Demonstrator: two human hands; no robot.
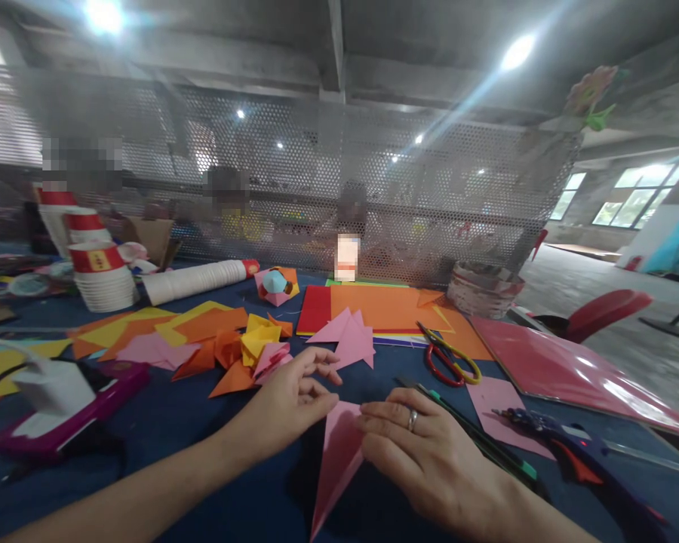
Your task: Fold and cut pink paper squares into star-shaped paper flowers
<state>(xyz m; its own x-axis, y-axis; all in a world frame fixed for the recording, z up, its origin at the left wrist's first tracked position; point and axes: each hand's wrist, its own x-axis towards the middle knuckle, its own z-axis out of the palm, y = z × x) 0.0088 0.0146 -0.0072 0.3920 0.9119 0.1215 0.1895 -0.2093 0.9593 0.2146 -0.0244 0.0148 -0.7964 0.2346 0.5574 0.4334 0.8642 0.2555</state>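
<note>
A folded piece of pink paper (339, 452) stands over the dark blue tabletop, its pointed end toward me. My right hand (424, 445), with a ring on one finger, grips the paper's right edge between thumb and fingers. At the upper left corner of the paper is my left hand (299, 396), its fingers bent and apart, the thumb tip close to the edge. Whether that thumb touches the paper I cannot tell. Just beyond the hands lie pink paper pieces (354, 339) and scissors (453, 362) with red and yellow handles.
A green cutter (480, 437) and a glue gun (566, 441) lie at right, near a red folder (577, 369). Orange sheets (379, 305) are stacked behind. Folded paper shapes (226, 351), a power strip (113, 396) and stacked paper cups (102, 279) occupy the left.
</note>
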